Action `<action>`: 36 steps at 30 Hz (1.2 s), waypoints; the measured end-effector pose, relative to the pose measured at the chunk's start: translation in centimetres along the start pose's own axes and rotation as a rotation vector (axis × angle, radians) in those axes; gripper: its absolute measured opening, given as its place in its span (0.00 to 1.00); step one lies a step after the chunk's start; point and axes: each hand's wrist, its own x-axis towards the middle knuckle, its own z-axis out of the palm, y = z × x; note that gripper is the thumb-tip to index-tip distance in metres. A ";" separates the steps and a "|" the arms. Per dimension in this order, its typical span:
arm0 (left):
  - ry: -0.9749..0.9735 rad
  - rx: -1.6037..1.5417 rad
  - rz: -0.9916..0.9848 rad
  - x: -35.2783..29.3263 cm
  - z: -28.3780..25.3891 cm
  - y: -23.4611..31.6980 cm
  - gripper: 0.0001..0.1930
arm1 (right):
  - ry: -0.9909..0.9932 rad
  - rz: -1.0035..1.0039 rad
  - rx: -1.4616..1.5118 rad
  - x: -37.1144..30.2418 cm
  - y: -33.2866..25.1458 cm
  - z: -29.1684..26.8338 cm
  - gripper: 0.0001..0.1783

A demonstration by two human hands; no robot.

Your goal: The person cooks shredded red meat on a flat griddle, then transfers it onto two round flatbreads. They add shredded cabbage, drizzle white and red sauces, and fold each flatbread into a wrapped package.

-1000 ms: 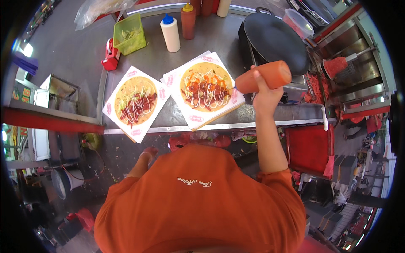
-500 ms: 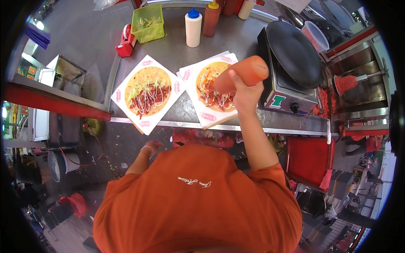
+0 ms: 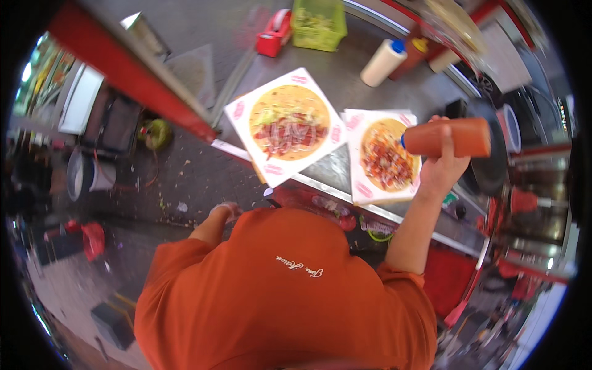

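My right hand [image 3: 441, 172] grips an orange-red sauce squeeze bottle [image 3: 456, 137]. The bottle lies nearly level in the air, its blue cap pointing left at the right edge of a flatbread [image 3: 374, 132]. That flatbread carries meat pieces, shreds and red-orange sauce, on white printed paper [image 3: 362, 190]. To its left, another flatbread [image 3: 277, 98] with pale green shreds, dark red meat and white sauce lines rests on its own paper [image 3: 288, 171]. Low beside my torso hangs my left hand [image 3: 229, 211], away from the counter; its fingers are blurred and partly hidden.
Along the back of the metal counter [image 3: 330, 169] stand a red tape dispenser [image 3: 273, 36], a green basket [image 3: 320, 31] of shreds, a white squeeze bottle [image 3: 382, 63] and a brown-red bottle [image 3: 414, 55]. A black pan [image 3: 484, 172] sits behind my right hand.
The view has turned, so the counter slants down to the right. My right hand has swung the bottle from above the right flatbread to its right side, exposing the topping.
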 end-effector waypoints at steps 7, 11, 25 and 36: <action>0.512 -0.481 0.032 -1.0 -4.3 -0.6 0.21 | -0.350 0.319 0.187 -7.3 11.5 16.1 0.29; 0.713 -0.926 0.106 -2.0 -0.7 -2.9 0.23 | -0.406 0.337 0.065 -8.0 13.7 18.5 0.29; 0.112 -0.833 -0.325 -2.2 19.0 -5.6 0.24 | -0.358 0.196 0.004 -3.7 11.5 15.6 0.28; 0.490 -0.607 -0.046 0.9 1.3 -4.6 0.21 | -0.387 0.109 -0.028 -3.7 8.6 12.2 0.26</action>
